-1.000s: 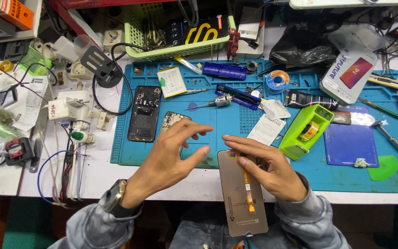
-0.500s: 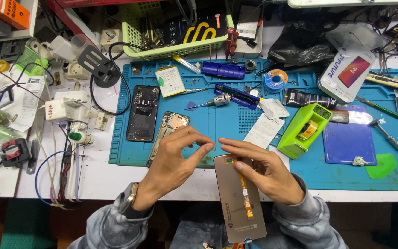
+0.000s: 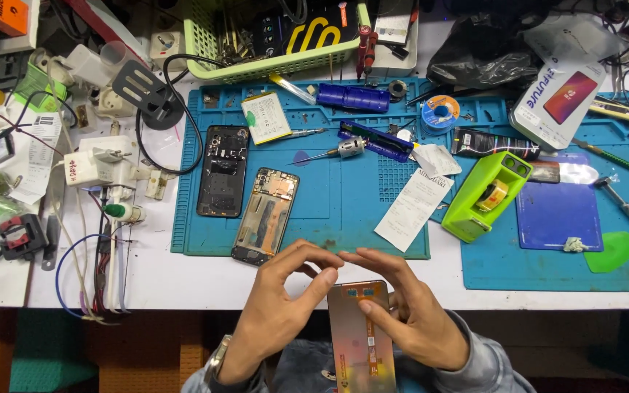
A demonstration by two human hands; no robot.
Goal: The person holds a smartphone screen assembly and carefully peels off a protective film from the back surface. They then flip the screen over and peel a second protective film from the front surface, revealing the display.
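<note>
both hands meet at the bottom centre of the frame over a detached phone screen panel, held back side up off the near edge of the bench. the right hand cradles the panel from the right, its thumb laid across the upper back near the flex ribbon, fingers curled round the edge. the left hand is pinched thumb to fingertips at the panel's top left corner; whether it has hold of a film tab or only the edge itself i cannot tell (the fingertips hide that spot).

the panel hangs past the table edge with nothing under it, so a slip of the right hand's hold would likely send it to the floor. the thumb pressing near the thin ribbon could crease it, and a hard pull at one corner could flex the glass.

just above, at the lower left of the blue work mat, lies an open phone frame, with a black back cover beside it; a forward elbow could nudge the frame off the mat. the green tape dispenser sits well right.
</note>
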